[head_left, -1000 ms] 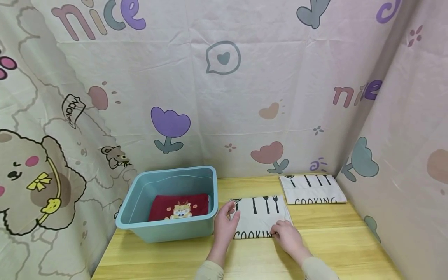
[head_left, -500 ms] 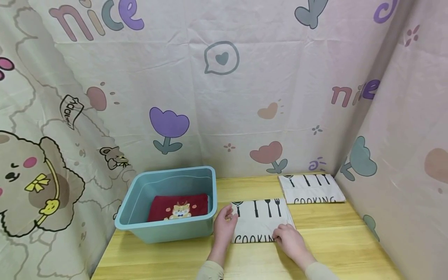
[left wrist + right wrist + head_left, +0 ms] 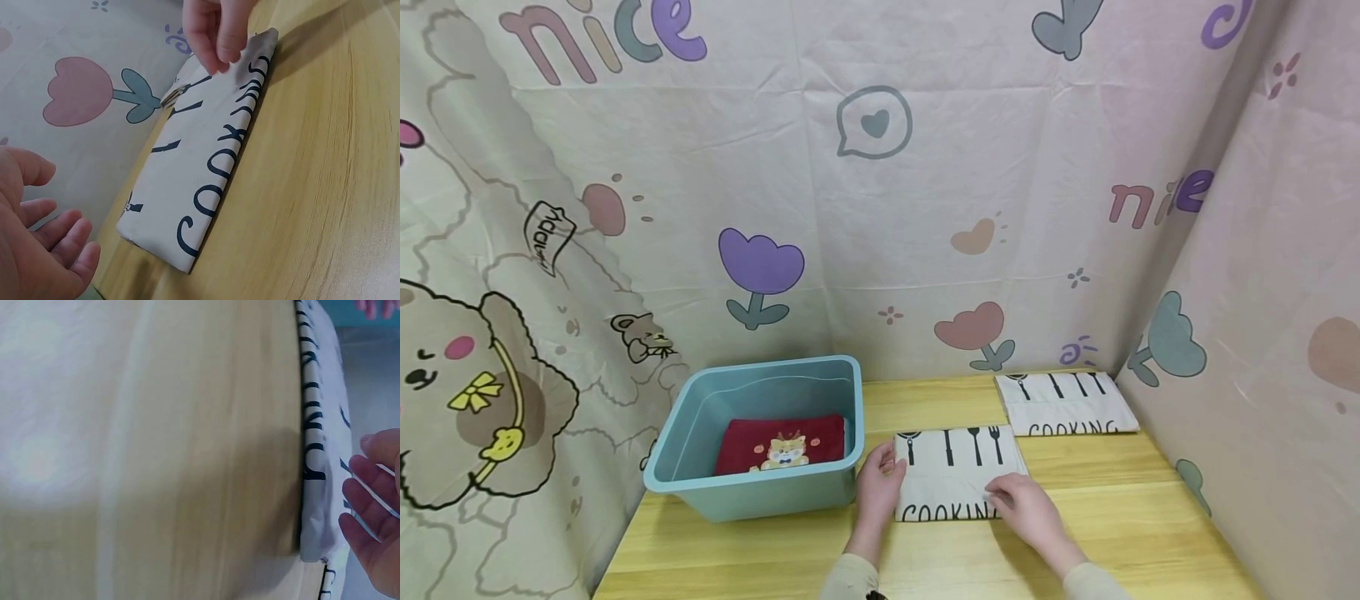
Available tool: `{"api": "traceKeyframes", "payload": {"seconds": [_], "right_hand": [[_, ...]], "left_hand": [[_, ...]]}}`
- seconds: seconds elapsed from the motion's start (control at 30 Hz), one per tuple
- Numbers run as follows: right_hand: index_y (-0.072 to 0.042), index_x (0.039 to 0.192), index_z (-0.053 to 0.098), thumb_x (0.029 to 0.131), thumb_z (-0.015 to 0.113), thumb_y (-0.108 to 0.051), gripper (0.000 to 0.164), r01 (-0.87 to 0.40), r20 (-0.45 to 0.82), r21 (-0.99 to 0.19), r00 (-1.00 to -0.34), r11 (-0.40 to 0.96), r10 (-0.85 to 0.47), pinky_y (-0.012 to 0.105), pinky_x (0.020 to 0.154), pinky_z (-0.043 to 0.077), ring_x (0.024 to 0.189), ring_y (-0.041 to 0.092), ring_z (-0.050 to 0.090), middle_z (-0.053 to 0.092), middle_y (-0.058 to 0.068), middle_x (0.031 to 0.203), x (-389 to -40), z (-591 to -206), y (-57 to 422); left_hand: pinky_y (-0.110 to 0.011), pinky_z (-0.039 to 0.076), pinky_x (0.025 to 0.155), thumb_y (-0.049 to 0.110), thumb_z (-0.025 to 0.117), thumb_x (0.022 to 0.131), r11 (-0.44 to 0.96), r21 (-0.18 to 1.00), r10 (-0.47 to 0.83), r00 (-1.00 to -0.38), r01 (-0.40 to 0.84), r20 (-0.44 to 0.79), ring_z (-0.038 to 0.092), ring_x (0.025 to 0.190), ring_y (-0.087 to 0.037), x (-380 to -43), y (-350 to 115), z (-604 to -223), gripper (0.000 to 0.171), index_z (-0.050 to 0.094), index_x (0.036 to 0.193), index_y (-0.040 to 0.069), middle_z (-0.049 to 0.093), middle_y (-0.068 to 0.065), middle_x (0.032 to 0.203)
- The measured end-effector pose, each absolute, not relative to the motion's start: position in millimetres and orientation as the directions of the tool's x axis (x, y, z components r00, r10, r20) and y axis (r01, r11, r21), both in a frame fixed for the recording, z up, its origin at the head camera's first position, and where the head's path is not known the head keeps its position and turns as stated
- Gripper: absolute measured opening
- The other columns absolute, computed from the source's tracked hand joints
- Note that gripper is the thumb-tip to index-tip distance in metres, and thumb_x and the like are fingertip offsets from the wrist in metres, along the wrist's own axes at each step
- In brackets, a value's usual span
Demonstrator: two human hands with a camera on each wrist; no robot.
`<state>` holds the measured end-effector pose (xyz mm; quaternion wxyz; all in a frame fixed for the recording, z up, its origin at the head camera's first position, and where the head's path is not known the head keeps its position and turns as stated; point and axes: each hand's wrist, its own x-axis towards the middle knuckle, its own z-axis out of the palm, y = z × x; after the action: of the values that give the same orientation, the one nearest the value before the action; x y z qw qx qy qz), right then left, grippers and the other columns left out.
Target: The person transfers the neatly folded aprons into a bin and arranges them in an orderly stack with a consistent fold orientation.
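Observation:
A folded white cloth (image 3: pixel 951 479) printed with black cutlery and the word COOKING lies flat on the wooden table. Beside its left edge is my left hand (image 3: pixel 880 487), fingers loosely bent and apart from one another; the left wrist view shows nothing in its palm. Over the cloth's right front part hovers my right hand (image 3: pixel 1026 508). In the right wrist view the right hand's fingers (image 3: pixel 369 500) are relaxed and slightly spread, holding nothing. A second folded cloth (image 3: pixel 1067 406) with the same print lies farther back to the right.
To the left stands a blue plastic bin (image 3: pixel 760 497) with a folded dark red cloth (image 3: pixel 741 446) inside, printed with a cartoon animal. Patterned fabric (image 3: pixel 880 217) hangs behind the wooden table (image 3: pixel 775 567) and along both sides.
The near cloth shifted slightly toward the person, then stayed put. My right hand has lifted off its front right edge, fingers loosening. My left hand has moved little.

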<state>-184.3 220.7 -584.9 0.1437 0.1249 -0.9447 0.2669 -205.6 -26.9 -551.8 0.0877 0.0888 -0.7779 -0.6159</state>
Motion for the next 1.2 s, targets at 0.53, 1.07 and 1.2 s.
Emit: {"api": "traceKeyframes", "payload": {"seconds": [0.53, 1.07, 1.2], "right_hand": [[0.002, 0.107, 0.070, 0.082, 0.074, 0.002, 0.025, -0.229, 0.410, -0.708, -0.904, 0.668, 0.124, 0.046, 0.080, 0.054, 0.085, 0.028, 0.066, 0.070, 0.011, 0.095, -201.1, -582.1, 231.9], [0.005, 0.123, 0.062, 0.091, 0.069, -0.007, 0.035, -0.073, 0.270, -0.716, -0.946, 0.695, 0.179, 0.058, 0.098, 0.042, 0.115, 0.046, 0.055, 0.060, 0.028, 0.125, -207.9, -589.5, 253.6], [0.007, 0.128, 0.058, 0.091, 0.067, -0.008, 0.041, -0.024, 0.211, -0.722, -0.959, 0.691, 0.187, 0.058, 0.098, 0.042, 0.115, 0.046, 0.054, 0.057, 0.031, 0.127, -207.9, -591.3, 256.9]], "left_hand": [[-0.050, 0.050, 0.092, 0.008, 0.067, 0.091, 0.160, 0.983, -0.282, -0.959, -0.090, -0.042, 0.058, 0.111, -0.041, -211.2, -33.3, -571.0, 0.046, 0.053, 0.132, -0.009, 0.060, -0.026, 0.125], [-0.054, 0.043, 0.100, 0.011, 0.065, 0.093, 0.163, 0.974, -0.287, -0.952, -0.157, -0.105, 0.050, 0.122, -0.049, -212.8, -27.4, -576.0, 0.053, 0.047, 0.139, -0.008, 0.052, -0.031, 0.135], [-0.055, 0.042, 0.102, 0.014, 0.065, 0.093, 0.178, 0.964, -0.287, -0.948, -0.196, -0.139, 0.048, 0.124, -0.049, -214.5, -23.9, -577.0, 0.056, 0.045, 0.141, -0.007, 0.049, -0.030, 0.138]]}}
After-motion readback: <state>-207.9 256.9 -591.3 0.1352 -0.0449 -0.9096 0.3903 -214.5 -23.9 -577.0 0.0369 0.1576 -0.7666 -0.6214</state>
